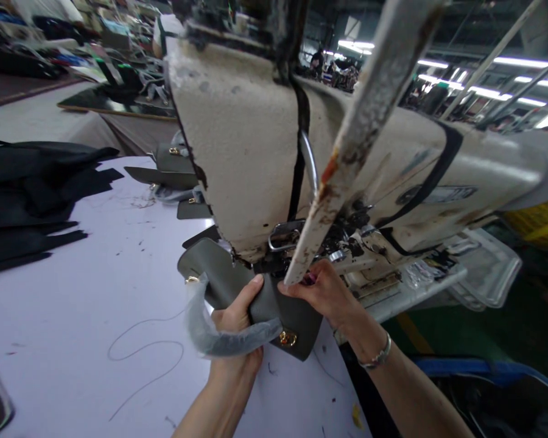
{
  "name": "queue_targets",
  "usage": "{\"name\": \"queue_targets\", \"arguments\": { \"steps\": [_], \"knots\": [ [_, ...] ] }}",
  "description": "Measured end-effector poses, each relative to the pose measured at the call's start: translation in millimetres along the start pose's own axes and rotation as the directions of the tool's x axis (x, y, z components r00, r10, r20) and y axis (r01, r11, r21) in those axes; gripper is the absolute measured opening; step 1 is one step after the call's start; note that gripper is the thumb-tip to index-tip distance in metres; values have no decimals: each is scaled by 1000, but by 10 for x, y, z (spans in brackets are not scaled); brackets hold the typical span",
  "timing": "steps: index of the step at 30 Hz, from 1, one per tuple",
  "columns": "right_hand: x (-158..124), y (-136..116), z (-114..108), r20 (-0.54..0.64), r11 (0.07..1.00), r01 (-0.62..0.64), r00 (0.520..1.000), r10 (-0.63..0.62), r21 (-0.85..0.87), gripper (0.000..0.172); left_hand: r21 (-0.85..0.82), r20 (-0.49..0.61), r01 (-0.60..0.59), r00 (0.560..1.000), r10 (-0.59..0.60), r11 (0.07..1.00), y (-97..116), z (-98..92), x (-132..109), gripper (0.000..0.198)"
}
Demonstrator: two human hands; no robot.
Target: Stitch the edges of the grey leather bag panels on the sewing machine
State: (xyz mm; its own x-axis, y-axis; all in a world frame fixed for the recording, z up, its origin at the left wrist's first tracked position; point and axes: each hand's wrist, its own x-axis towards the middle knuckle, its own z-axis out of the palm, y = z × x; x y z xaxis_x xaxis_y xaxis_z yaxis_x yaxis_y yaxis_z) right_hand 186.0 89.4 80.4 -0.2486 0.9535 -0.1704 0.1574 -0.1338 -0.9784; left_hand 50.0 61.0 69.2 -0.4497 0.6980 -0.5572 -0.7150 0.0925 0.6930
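Observation:
Under the head of a large, worn cream sewing machine lies a dark grey-green handbag panel. It carries gold metal fittings and a curved handle wrapped in cloudy plastic. My left hand reaches through the handle loop and grips the panel, thumb on top. Beside the machine's foot, my right hand is closed, fingertips pinched close to the panel's surface. A bit of pink shows between those fingers; what they hold is too small to make out. The slanted bar and machine head hide the needle area.
A rusty white bar slants in front of the machine. More grey-green bag pieces lie behind, left of the head. Black cut pieces are stacked on the white table, where a loose thread curls. A clear plastic bin stands right.

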Motion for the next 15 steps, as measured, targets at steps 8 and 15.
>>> {"name": "queue_targets", "arguments": {
  "steps": [8, 15],
  "knots": [
    [43, 37, 10, -54, 997, 26, 998, -30, -75, 25, -11, -32, 16, 999, -16, 1000, 35, 53, 27, 32],
    [41, 58, 60, -101, 988, 77, 991, -91, -131, 36, 74, 52, 57, 997, -61, 996, 125, -11, 74, 27]
  ]
}}
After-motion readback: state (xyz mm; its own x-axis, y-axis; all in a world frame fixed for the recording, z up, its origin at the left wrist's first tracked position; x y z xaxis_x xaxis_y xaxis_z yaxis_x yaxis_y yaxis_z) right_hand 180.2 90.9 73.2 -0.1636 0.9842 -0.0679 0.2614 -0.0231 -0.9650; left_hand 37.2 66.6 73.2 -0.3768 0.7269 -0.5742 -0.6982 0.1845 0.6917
